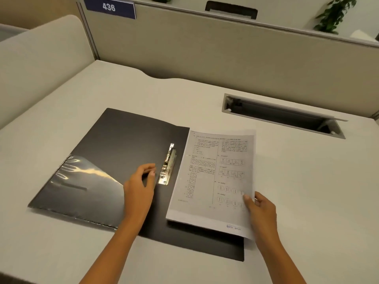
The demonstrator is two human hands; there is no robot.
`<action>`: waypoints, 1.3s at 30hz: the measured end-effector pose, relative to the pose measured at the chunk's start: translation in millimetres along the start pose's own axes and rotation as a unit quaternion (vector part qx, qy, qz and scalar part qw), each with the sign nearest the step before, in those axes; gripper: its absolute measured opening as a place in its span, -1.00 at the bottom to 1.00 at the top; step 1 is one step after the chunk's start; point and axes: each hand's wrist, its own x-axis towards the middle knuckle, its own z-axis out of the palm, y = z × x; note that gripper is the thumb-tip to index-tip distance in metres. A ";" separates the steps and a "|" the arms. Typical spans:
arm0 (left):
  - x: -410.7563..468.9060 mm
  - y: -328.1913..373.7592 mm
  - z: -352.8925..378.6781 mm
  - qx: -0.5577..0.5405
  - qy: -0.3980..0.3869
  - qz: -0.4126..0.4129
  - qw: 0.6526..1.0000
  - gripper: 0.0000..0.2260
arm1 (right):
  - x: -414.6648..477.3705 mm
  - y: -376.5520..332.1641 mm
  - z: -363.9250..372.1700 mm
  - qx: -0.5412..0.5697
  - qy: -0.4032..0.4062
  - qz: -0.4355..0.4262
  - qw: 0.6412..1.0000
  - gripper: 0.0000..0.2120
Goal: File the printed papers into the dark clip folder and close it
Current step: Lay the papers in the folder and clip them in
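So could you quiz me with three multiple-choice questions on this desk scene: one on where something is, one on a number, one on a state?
1. Where is the metal clip?
A. near the folder's middle fold
B. on the bare desk
C. on the partition

2. What number is on the blue sign?
A. 436
B. 218
C. 907

3. The folder is:
A. shut
B. lying open
C. standing upright

Answers: 1 A, the clip sits beside the left hand inside the folder; 2 A, white digits read 436; 3 B, both covers lie flat while the right hand holds the papers.
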 end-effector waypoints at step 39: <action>-5.2 -24.1 9.7 0.063 -0.032 0.007 0.997 -0.81 | -0.2 -17.4 18.7 -0.097 -0.033 -0.024 0.994 -0.62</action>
